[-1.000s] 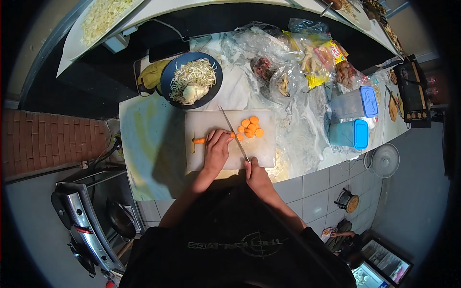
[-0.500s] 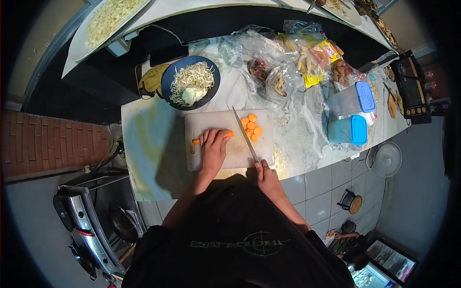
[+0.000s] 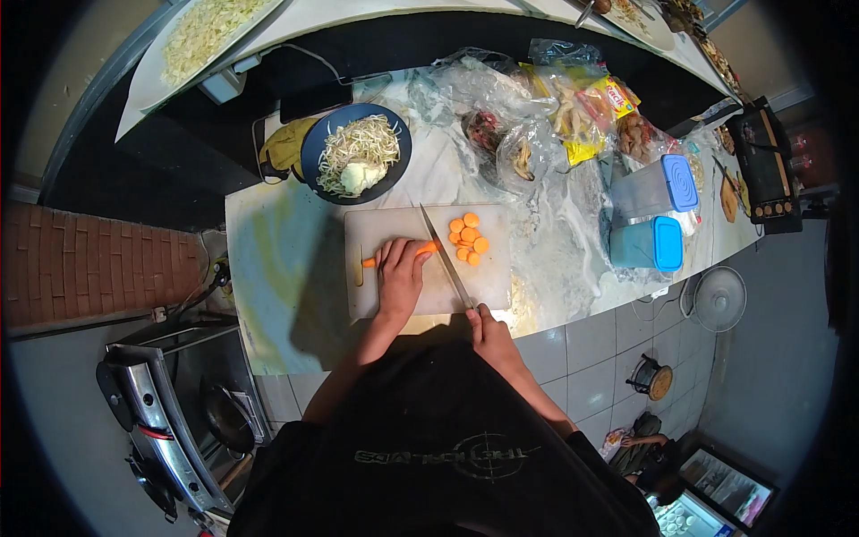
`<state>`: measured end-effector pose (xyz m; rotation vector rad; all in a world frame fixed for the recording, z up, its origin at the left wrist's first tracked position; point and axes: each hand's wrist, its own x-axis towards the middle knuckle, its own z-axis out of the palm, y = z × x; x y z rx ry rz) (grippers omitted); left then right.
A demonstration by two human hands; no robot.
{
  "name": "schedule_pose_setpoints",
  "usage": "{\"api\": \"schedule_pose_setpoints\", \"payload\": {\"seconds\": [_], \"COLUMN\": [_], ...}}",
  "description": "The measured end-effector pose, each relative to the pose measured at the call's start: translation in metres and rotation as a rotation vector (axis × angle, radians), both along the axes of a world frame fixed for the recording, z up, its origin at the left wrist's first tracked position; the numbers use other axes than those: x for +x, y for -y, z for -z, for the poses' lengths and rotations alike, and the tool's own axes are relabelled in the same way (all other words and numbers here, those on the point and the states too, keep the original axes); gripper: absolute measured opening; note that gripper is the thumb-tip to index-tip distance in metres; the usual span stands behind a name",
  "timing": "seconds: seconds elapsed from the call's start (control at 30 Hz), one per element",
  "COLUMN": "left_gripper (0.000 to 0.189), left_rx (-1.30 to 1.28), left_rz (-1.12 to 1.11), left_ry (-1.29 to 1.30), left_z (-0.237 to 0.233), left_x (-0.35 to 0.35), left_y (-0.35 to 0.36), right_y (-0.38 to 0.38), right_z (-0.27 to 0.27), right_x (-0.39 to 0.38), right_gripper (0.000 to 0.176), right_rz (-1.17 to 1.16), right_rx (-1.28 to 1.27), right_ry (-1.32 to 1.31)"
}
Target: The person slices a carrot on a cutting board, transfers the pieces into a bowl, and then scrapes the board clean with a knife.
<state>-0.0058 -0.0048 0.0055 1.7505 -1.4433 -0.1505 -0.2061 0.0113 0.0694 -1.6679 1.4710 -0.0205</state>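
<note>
On the white cutting board point(image 3: 380, 300), my left hand point(image 3: 399, 277) is wrapped over an orange carrot point(image 3: 428, 248), whose two ends show on either side of the fingers. My right hand point(image 3: 490, 333) grips the handle of a long knife point(image 3: 446, 259). The blade slants up and to the left, at the right end of the carrot. Several round carrot slices point(image 3: 469, 234) lie on the board to the right of the blade.
Behind the board stands a dark plate point(image 3: 315, 170) of bean sprouts. Plastic bags of food point(image 3: 519, 157) and two blue-lidded containers point(image 3: 667, 242) are at the right. A stove point(image 3: 165, 430) is at lower left; another person point(image 3: 660, 470) is at lower right.
The knife and my right hand have moved left, bringing the blade to the carrot's end. The carrot and my left hand have shifted slightly right. One more slice appears apart near the others.
</note>
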Motion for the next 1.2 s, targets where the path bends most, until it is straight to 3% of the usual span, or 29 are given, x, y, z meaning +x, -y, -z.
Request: {"api": "schedule_pose_setpoints", "payload": {"seconds": [0.43, 0.87, 1.2], "left_gripper": [0.008, 0.008, 0.016], "left_rx": [-0.032, -0.019, 0.009], "left_rz": [0.009, 0.043, 0.071], "left_ry": [-0.053, -0.045, -0.012], "left_z": [-0.003, 0.000, -0.004], "left_x": [0.000, 0.000, 0.004], "left_y": [0.001, 0.000, 0.000], "right_y": [-0.006, 0.008, 0.015], "right_z": [0.009, 0.020, -0.001], "right_x": [0.006, 0.024, -0.004], "right_gripper": [0.036, 0.036, 0.037], "right_rz": [-0.046, -0.039, -0.058], "right_rx": [-0.039, -0.051, -0.104], "right_ry": [-0.006, 0.065, -0.047]}}
